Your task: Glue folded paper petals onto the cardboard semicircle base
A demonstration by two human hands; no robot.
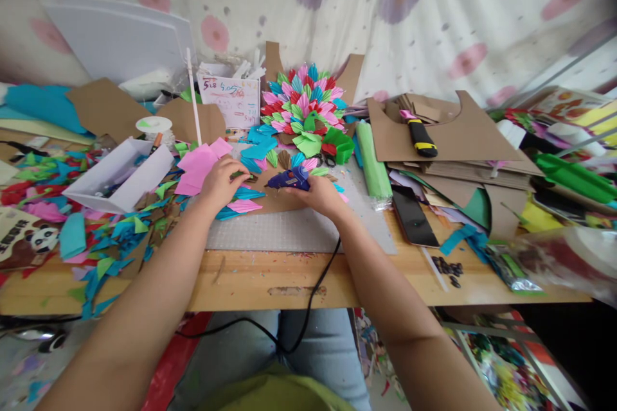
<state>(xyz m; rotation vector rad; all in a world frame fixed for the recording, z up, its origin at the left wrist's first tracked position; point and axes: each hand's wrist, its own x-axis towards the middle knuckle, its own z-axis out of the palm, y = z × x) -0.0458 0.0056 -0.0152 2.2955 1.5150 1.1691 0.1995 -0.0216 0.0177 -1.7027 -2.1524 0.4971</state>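
Note:
My right hand (322,192) is closed around a dark blue hot glue gun (289,179), its nozzle pointing left and its black cord running down over the table edge. Opposite it, my left hand (222,181) pinches a small brown paper piece (245,176), partly hidden by the fingers. Beneath both hands lies a brown cardboard sheet (277,201) with pleated paper leaves along it, among them a pink leaf (244,206) and a blue leaf (249,193). Pink paper sheets (198,167) lie beside my left hand. The cardboard rests on a grey cutting mat (289,236).
Behind stands a cluster of colourful pleated leaves (308,99) on cardboard. To the left are a white box (118,181) and paper scraps. A green crepe roll (373,164), a phone (414,217), stacked cardboard (448,135) and a yellow-black cutter (423,137) lie right.

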